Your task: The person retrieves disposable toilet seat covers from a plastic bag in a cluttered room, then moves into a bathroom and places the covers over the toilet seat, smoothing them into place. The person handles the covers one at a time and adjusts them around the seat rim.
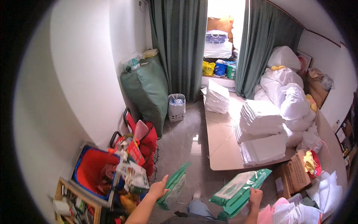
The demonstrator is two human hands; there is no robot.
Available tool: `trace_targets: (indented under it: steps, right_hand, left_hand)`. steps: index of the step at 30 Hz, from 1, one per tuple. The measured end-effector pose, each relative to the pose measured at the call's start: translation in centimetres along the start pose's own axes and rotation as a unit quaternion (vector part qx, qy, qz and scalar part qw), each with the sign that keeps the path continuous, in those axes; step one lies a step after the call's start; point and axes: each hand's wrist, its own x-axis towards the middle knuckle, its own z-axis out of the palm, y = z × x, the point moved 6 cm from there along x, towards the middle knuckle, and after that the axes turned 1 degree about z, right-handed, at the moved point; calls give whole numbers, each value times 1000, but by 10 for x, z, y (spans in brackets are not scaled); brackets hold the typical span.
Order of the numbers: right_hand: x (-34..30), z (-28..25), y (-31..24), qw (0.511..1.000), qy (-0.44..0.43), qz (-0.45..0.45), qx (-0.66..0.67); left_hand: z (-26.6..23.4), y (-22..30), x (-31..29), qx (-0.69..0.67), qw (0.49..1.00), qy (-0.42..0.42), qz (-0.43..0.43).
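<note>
Slanting lengthwise away rightward, one pack (238,187) lies left of the right hand (255,196) clamped on it; left hand (159,189) grips a second pack (175,185).

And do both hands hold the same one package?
No, the left hand holds one green package, while the right hand holds a separate green-and-white package.

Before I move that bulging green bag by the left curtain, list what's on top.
On the green bag: a plastic-wrapped bundle and a yellowish packet. The bag's surface directly beneath them is hidden.
</note>
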Motion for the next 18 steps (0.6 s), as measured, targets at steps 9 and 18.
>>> trace_targets:
  steps: [9, 18]
  right_hand:
    - [283, 200, -59, 980, -29, 40, -192]
    - [527, 455, -206, 997, -26, -41, -66]
  left_hand:
    - [-50, -78, 294, 82, 996, -27, -20]
    - [-149, -158, 493, 15, 980, -9, -198]
